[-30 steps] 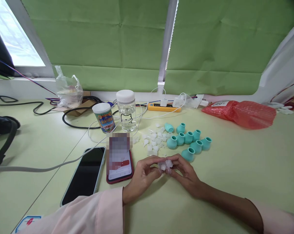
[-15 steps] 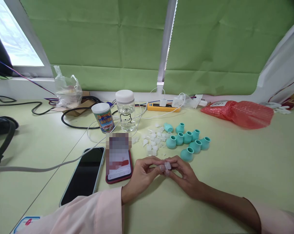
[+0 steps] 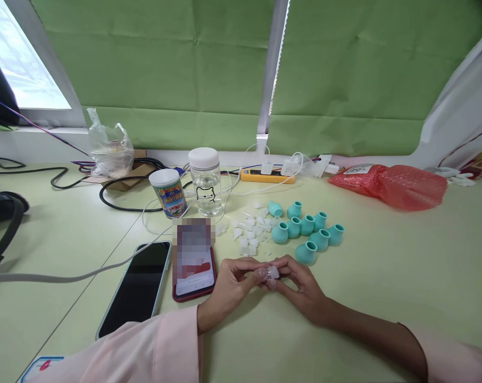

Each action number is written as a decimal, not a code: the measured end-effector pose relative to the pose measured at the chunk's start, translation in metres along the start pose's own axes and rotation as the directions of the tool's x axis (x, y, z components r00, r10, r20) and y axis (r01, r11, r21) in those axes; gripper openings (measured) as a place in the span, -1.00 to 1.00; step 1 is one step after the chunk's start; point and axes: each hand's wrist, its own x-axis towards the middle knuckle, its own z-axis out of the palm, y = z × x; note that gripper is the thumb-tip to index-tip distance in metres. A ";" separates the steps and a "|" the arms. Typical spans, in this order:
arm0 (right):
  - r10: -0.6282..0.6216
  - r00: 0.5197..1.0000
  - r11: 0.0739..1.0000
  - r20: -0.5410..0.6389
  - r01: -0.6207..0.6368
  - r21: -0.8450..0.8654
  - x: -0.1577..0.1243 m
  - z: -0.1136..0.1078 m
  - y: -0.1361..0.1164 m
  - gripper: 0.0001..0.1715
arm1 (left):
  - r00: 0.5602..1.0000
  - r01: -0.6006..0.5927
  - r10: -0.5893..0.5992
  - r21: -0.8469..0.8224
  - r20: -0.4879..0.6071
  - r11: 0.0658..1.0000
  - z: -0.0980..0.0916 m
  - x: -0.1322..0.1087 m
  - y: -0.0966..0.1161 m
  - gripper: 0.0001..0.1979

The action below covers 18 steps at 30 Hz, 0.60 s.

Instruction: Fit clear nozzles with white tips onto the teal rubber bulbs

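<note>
Between my two hands is a small translucent white plastic piece [image 3: 272, 272], its exact kind too small to make out. My left hand [image 3: 235, 284] pinches it from the left with thumb and fingers. From the right, the thumb and fingers of my right hand [image 3: 302, 290] close on the same piece, partly covering it. Just beyond my fingers lies a loose scatter of similar translucent white pieces [image 3: 251, 234]. To the right of that scatter stand several turquoise bulb-shaped pieces [image 3: 306, 253] with round open necks; one at the back lies tipped over.
Left of my hands lie a lit phone [image 3: 195, 276] in a red case and a dark phone [image 3: 139, 287]. Behind them stand a printed canister [image 3: 169, 197] and a clear jar [image 3: 207, 186]. Cables run to an orange power strip [image 3: 265, 176]. A red plastic bag [image 3: 392, 186] lies back right.
The white piece has turned slightly between my fingers and sits a little further left. Both hands stay almost in place.
</note>
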 end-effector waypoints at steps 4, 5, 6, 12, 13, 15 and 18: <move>-0.039 0.999 0.999 -0.006 0.038 -0.038 0.001 0.002 0.000 -0.88 | 1.000 0.013 -0.013 -0.008 -0.008 1.000 0.000 -0.001 0.000 -0.77; -0.059 0.998 0.996 -0.011 0.058 -0.072 0.001 0.002 0.001 -0.88 | 1.000 0.029 -0.029 -0.029 -0.009 0.999 0.000 -0.002 0.000 -0.76; -0.088 0.996 0.988 -0.023 0.085 -0.126 0.000 0.001 0.002 -0.87 | 0.999 0.049 -0.050 -0.056 -0.012 0.997 0.000 -0.002 0.000 -0.76; -0.528 0.849 0.617 -0.006 0.379 -0.690 -0.001 -0.030 -0.004 -0.57 | 0.988 0.093 -0.108 -0.136 -0.106 0.986 0.000 0.001 -0.004 -0.68; -0.569 0.822 0.529 0.020 0.385 -0.756 0.000 -0.037 -0.007 -0.60 | 0.987 0.087 -0.105 -0.148 -0.118 0.985 0.000 0.002 -0.005 -0.67; -0.604 0.797 0.389 0.027 0.324 -0.862 0.004 -0.050 -0.014 -0.70 | 0.983 0.095 -0.122 -0.192 -0.135 0.977 -0.001 0.004 -0.007 -0.64; -0.562 0.827 0.243 -0.024 0.137 -0.960 0.010 -0.059 -0.022 -0.67 | 0.976 0.125 -0.166 -0.257 -0.142 0.958 -0.002 0.006 -0.010 -0.63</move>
